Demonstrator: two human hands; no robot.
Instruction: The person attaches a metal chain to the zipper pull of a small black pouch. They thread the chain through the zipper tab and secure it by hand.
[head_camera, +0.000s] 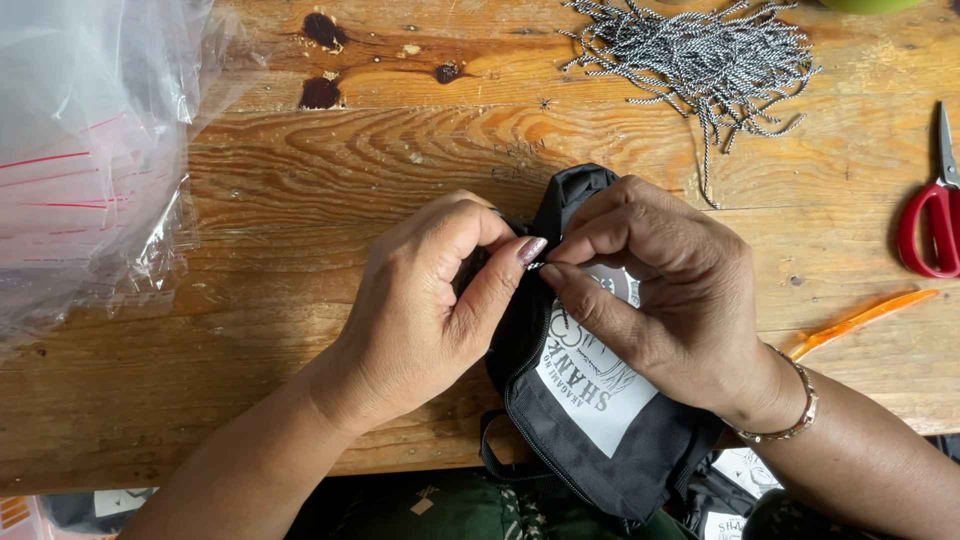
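Head view. Left hand and right hand meet over a black pouch that lies at the near edge of the table, its lower part hanging past the edge. The pouch bears a white label, and a zip runs along its left side. Left thumb and forefinger are pinched close together at the top of the zip; right thumb and forefinger are pinched narrow against them, tip to tip, on something small and pale, probably the zip pull. Too small to tell for sure. The other fingers of both hands are curled and brace the fabric.

Judgement on doing the step well: keep the fabric taut at the zip end with one hand, keep the pinch low on the small part, and move in line with the zip so the teeth do not snag cloth.

Surface: worn, grained wooden planks with dark knots at far centre. Clear plastic bags are piled at the left. A heap of black-and-white cords lies far right. Red-handled scissors are at the right edge, with an orange tool nearer. More black pouches show below the table edge. Daylight-like lighting; nothing of the room beyond the table shows.
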